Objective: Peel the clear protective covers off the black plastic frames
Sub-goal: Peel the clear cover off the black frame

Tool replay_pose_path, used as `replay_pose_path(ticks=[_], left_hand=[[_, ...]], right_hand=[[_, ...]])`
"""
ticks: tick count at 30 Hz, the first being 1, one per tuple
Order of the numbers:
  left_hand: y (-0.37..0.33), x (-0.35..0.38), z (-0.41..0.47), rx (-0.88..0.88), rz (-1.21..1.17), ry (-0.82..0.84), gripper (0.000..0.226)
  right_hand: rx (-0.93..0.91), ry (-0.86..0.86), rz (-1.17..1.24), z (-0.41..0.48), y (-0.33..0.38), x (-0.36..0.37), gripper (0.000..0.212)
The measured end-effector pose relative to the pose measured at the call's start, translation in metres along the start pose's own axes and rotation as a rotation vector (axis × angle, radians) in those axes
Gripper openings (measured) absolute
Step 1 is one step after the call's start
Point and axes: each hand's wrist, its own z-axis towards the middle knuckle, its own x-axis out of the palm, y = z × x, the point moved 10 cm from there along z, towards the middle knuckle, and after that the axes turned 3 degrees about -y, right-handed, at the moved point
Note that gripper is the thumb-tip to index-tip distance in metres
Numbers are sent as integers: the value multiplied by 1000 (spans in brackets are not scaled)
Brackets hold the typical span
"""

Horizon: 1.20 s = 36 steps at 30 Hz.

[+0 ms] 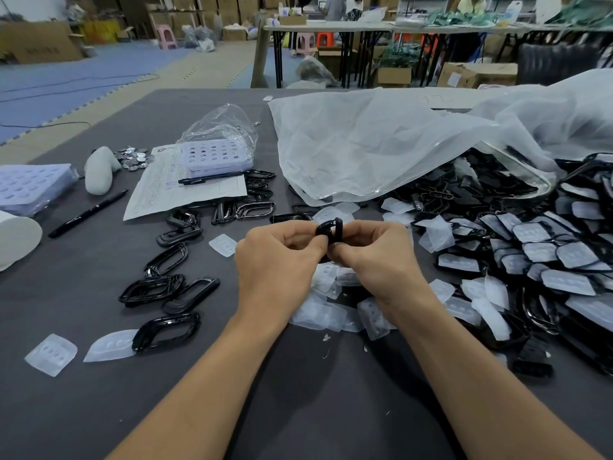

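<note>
While between both hands [278, 260] [374, 257], black frame [331, 228]

Blue foam floor [83, 74]; folding tables [331, 27]; cardboard boxes [39, 43] behind.

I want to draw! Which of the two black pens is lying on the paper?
The pen farther back, in front of the purple tray, lies across the paper. The other pen lies on the dark table, left of the paper.

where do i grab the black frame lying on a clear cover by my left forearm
Probably its long near rail, pinched from above with one fingertip through the open middle: the frame lies flat on the table, left end over the clear cover.
</note>
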Motion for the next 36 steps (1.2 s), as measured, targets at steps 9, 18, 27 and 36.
replay_pose_path(ticks=[9,18,27,36], left_hand=[[-9,8,-2,96,99,117,28],[23,13,5,-301,-463,136,26],[22,19,3,-272,-345,218,20],[33,29,0,-521,-782,238,31]], right_hand=[[-199,19,-266,-5,19,3,26],[-8,131,-165,-1,7,6,10],[-39,125,-255,-2,7,8,17],[-20,175,-108,-1,12,9,13]])
